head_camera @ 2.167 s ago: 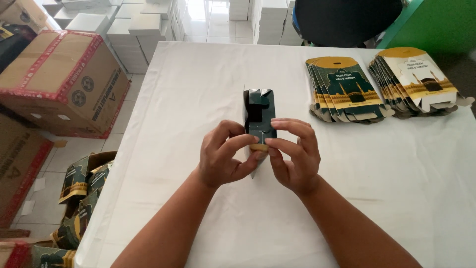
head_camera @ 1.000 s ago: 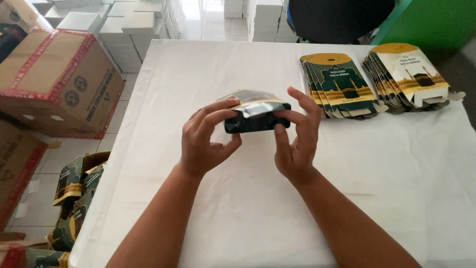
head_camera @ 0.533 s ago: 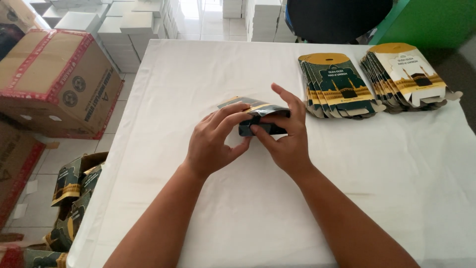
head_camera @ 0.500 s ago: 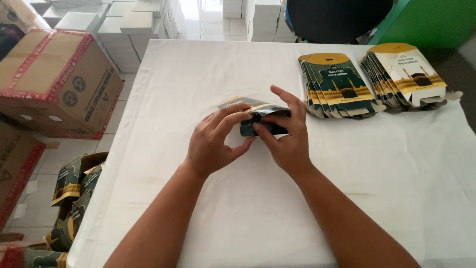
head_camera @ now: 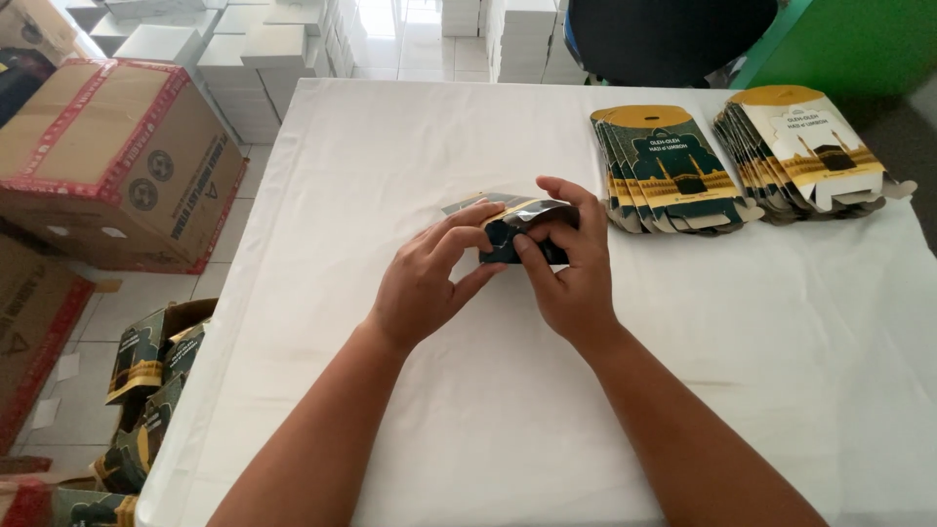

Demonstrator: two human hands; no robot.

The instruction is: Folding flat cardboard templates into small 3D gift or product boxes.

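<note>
A small dark green and gold carton (head_camera: 514,230) lies on its side at the middle of the white table (head_camera: 390,146), held between both hands. My left hand (head_camera: 422,286) grips its left end, fingers over the top. My right hand (head_camera: 571,268) wraps its right end, with the thumb pressing on the near face. A gold flap sticks out at the carton's far left. Most of the carton is hidden by my fingers.
Two fanned stacks of flat cartons lie at the table's far right: a dark green stack (head_camera: 664,171) and a cream stack (head_camera: 810,151). A big taped cardboard box (head_camera: 117,166) stands left on the floor, an open box of folded cartons (head_camera: 146,390) below it. White boxes (head_camera: 254,59) and a dark chair (head_camera: 664,39) stand behind.
The carton went from upright in my fingers to lying sideways. My hands then closed in on it, the right fingers curling down over its right end.
</note>
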